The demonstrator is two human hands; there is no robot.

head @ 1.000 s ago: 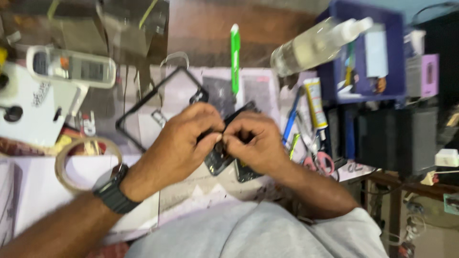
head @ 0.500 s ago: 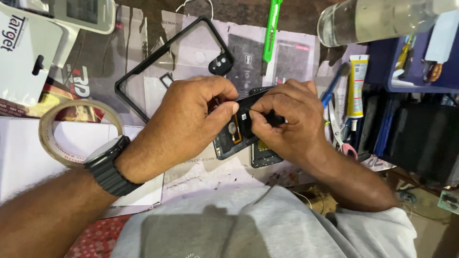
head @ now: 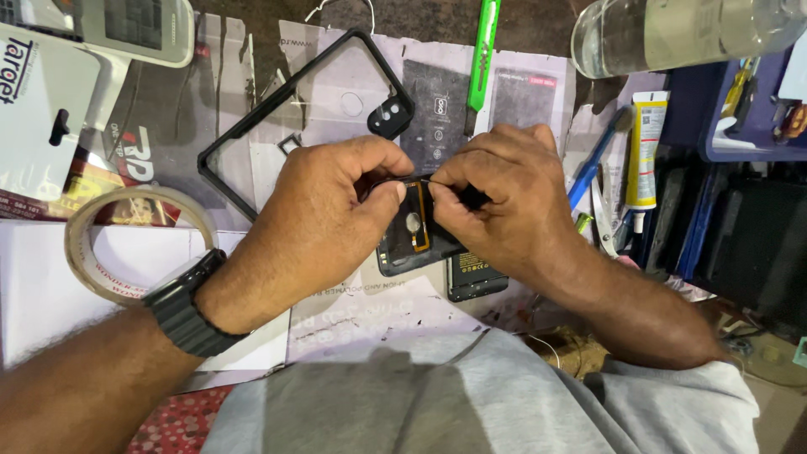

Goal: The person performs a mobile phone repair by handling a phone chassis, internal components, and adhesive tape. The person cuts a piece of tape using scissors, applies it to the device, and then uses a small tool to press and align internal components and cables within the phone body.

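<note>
Both hands over an opened phone (head: 412,244) lying back-up on the table (head: 353,311), just in front of the person's chest. Left hand (head: 324,219) has thumb and forefinger pinched shut on the phone's upper edge, steadying it. Right hand (head: 504,206) is pinched closed on something thin and dark at the same edge; cannot tell if it is a tool or a cable.

Judgement: the work is fine picking at the top of the phone. It wants a firm left-hand hold so the body cannot slide, and short, light pulls from the right, low and along the surface, not a levering motion that might tear the orange flex strip (head: 419,229).

Phone's long axis runs roughly away from the person, tilted a little to the right at the near end. A second dark slab (head: 475,273) lies touching its near right corner.

Black case frame (head: 294,109) lies beyond, tape roll (head: 139,244) to the left.
</note>
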